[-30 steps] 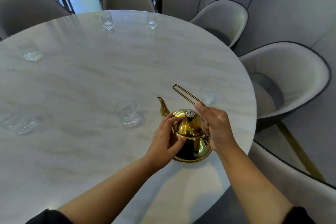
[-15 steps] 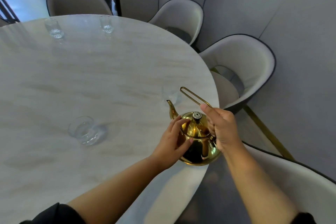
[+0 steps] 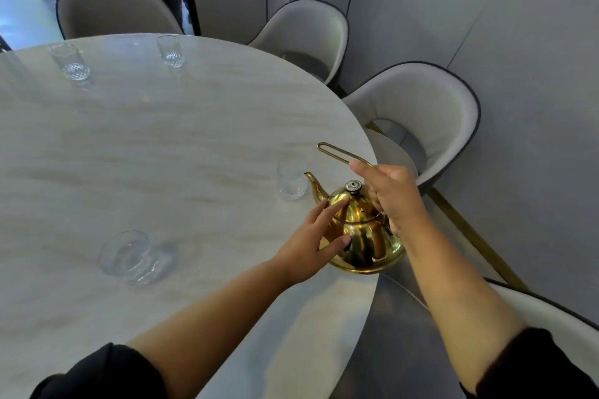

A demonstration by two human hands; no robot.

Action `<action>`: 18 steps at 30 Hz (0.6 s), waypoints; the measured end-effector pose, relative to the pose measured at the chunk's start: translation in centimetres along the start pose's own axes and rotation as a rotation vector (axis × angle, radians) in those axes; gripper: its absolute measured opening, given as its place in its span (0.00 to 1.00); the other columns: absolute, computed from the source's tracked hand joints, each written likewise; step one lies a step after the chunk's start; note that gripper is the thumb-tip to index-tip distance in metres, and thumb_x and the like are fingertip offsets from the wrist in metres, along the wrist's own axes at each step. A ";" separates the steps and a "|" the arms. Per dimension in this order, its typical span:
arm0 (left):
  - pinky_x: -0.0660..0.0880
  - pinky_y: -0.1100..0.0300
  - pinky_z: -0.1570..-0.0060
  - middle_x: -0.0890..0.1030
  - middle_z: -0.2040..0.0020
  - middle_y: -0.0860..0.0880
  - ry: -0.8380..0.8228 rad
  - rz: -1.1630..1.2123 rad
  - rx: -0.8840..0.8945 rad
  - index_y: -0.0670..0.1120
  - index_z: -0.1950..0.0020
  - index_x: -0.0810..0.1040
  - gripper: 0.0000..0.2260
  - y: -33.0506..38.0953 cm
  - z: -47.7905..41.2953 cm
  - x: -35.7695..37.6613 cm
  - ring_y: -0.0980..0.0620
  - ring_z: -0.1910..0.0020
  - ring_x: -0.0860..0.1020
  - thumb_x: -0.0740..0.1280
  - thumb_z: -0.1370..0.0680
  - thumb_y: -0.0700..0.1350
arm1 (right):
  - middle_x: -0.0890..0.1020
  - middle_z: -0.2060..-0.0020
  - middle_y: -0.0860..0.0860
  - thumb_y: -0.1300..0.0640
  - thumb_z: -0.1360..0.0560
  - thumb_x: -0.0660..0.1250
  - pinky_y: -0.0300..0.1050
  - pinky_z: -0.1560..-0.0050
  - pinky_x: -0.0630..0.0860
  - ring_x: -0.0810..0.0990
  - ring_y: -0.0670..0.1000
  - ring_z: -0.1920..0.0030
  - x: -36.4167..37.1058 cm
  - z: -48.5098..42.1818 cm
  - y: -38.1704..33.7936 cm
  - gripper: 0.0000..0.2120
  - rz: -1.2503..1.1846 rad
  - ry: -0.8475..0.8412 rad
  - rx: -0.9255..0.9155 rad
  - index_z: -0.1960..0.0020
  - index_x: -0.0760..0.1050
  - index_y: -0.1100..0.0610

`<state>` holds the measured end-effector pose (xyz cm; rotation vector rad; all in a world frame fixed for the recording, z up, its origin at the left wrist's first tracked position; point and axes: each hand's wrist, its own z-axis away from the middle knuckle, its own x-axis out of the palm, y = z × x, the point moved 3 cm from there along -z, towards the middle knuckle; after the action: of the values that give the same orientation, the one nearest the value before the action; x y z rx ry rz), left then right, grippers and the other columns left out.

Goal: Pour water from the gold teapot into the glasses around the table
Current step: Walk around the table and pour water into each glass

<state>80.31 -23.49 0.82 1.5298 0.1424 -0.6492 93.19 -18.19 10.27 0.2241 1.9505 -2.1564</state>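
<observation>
A: Four glasses stand on the round marble table (image 3: 162, 146). State the position of each.

B: Two far glasses, one (image 3: 69, 61) at the left and one (image 3: 170, 51) to its right, sit near the far rim. A near glass (image 3: 128, 254) sits left of the forearms. A fourth glass (image 3: 291, 181) stands just beside the spout.

A: Location of the gold teapot (image 3: 359, 233)?

B: At the table's right edge, upright, spout pointing toward the fourth glass.

A: Grip status?

B: Right hand (image 3: 393, 196) is closed around the wire handle (image 3: 340, 152). Left hand (image 3: 311, 243) lies flat against the teapot body and lid, fingers spread, not clasping.

A: Surroundings?

B: Grey upholstered chairs (image 3: 421, 113) ring the table.
</observation>
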 end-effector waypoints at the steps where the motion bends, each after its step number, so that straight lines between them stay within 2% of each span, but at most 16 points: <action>1: 0.61 0.64 0.38 0.51 0.22 0.52 -0.006 0.006 -0.003 0.64 0.26 0.52 0.26 0.0 -0.3 -0.2 0.51 0.28 0.62 0.61 0.21 0.55 | 0.65 0.85 0.44 0.48 0.25 0.68 0.40 0.73 0.63 0.61 0.42 0.83 0.1 -0.4 -0.2 0.24 0.019 -0.004 0.001 0.76 0.65 0.52; 6: 0.58 0.62 0.34 0.53 0.22 0.51 -0.017 0.044 0.004 0.63 0.26 0.52 0.27 -0.3 -1.3 -1.1 0.51 0.25 0.59 0.61 0.21 0.55 | 0.65 0.82 0.45 0.47 0.26 0.68 0.37 0.75 0.61 0.60 0.42 0.83 0.6 -2.0 -1.0 0.23 0.115 -0.033 0.002 0.74 0.65 0.55; 11: 0.56 0.55 0.28 0.56 0.23 0.51 -0.026 0.092 0.005 0.62 0.26 0.52 0.28 -0.7 -2.0 -1.5 0.52 0.24 0.53 0.62 0.22 0.55 | 0.65 0.75 0.53 0.44 0.27 0.67 0.35 0.77 0.62 0.61 0.43 0.83 1.2 -3.2 -1.8 0.21 0.260 -0.041 -0.040 0.66 0.70 0.60; 14: 0.56 0.51 0.26 0.58 0.23 0.52 -0.018 0.120 -0.003 0.61 0.26 0.53 0.28 -0.7 -2.3 -1.8 0.53 0.24 0.53 0.63 0.22 0.55 | 0.66 0.75 0.52 0.43 0.26 0.67 0.29 0.81 0.60 0.63 0.42 0.84 1.5 -3.7 -2.4 0.21 0.333 -0.047 -0.059 0.65 0.71 0.61; 18: 0.57 0.51 0.26 0.57 0.23 0.52 -0.022 0.126 -0.010 0.62 0.26 0.52 0.28 -0.7 -2.5 -1.9 0.53 0.24 0.54 0.62 0.22 0.56 | 0.68 0.75 0.51 0.44 0.25 0.65 0.27 0.82 0.60 0.65 0.40 0.84 1.7 -3.9 -3.2 0.21 0.399 -0.057 -0.068 0.65 0.72 0.61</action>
<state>79.21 -20.47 0.88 1.5090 0.0321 -0.5636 90.57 -14.12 12.46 0.4882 1.7647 -1.8171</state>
